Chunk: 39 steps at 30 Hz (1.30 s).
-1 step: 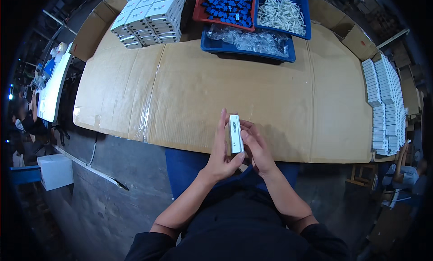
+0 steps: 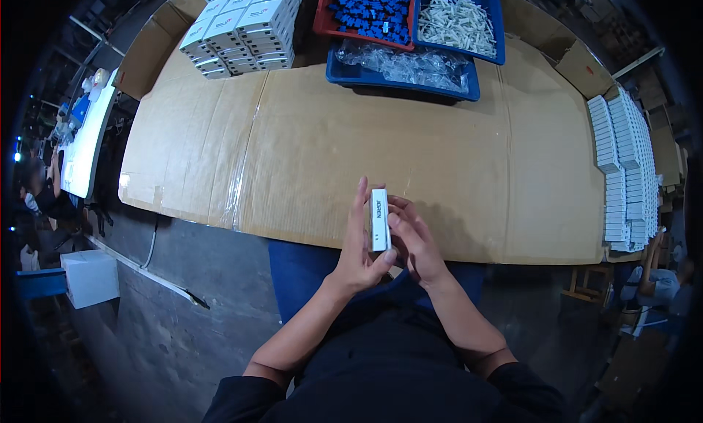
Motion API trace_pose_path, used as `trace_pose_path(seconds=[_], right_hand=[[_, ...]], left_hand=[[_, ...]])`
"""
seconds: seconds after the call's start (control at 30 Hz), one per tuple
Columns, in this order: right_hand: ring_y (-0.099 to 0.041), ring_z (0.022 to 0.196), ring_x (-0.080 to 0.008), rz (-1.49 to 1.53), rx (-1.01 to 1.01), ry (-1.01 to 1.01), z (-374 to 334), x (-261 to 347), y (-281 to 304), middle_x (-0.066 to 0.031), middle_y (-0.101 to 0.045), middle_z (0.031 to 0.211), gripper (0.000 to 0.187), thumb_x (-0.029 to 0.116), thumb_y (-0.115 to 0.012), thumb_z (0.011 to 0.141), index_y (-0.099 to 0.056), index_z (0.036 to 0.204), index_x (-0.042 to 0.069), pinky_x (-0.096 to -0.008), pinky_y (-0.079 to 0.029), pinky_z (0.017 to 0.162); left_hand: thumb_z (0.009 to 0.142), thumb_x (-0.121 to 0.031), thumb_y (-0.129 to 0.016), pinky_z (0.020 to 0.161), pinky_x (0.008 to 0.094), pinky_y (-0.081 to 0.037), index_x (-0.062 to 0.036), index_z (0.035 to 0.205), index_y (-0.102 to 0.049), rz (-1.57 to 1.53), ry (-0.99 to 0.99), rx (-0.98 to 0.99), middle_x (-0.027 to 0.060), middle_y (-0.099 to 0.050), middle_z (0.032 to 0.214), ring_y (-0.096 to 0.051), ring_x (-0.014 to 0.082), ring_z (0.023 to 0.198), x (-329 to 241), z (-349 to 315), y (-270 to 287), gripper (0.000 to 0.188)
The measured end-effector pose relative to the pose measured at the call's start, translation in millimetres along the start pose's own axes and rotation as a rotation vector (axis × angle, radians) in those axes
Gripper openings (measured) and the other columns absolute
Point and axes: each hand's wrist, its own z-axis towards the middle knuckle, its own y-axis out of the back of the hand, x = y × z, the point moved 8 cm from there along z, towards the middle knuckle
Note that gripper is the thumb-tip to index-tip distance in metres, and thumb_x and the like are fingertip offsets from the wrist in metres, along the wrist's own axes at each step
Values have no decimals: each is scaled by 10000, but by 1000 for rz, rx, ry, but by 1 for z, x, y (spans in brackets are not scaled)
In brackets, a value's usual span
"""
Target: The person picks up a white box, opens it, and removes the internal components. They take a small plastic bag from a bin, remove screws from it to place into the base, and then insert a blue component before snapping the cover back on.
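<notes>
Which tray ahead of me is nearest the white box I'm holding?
The blue tray holding crumpled clear plastic. It sits closer to the white box than the red tray with blue pieces or the other blue tray, which holds white pieces.

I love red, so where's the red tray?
In the head view, the red tray is at the top middle, between the stacked white boxes and the blue tray of white pieces.

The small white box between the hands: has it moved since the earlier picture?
Yes, slightly: the white box has shifted left and toward the person, judged against the cardboard tabletop.
</notes>
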Motion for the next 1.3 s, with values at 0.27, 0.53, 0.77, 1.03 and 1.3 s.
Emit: trace_pose_path(seconds=[0.27,0.53,0.77,1.03,1.3], right_hand=[[-560,1280,-190,38,55,117,-16,1,-28,-124,-579,1382,559,246,-592,1065,-412,1542,16,-344,-474,1059],[-576,1267,-182,-64,3,225,-28,3,-36,-157,-593,1418,509,256,-545,1105,-462,1530,-13,-329,-453,1069],[-586,1210,-172,-232,-34,231,-30,4,-35,-136,-626,1345,470,296,-484,1125,-552,1445,-41,-319,-462,1027],[-587,1137,-190,-97,-5,-126,-16,-25,-11,-112,-604,1204,644,475,-383,1136,-475,1506,-45,-319,-465,1017],[-306,1533,-444,-953,151,457,-19,48,-21,-248,-265,1673,916,499,-802,879,-413,1597,83,-519,-305,1241]], left_hand=[[849,-824,-607,1101,502,-414,83,1489,-402,299,-266,-140,266,-487,1409,-468,392,1344,-14,-2,10,1129],[956,-695,-465,983,461,-471,125,1326,-507,382,-358,-274,262,-591,1240,-575,370,1146,-32,0,16,901],[972,-643,-380,985,459,-469,109,1322,-503,254,-300,-307,249,-599,1230,-579,355,1143,-23,-5,21,839],[887,-710,-599,1050,482,-434,125,1503,-338,368,-213,-180,285,-500,1385,-534,399,1220,-9,2,16,1070],[1060,-679,-367,1146,424,-429,-46,1635,-213,-373,346,-177,146,-450,1520,-491,260,1381,15,3,6,869]])
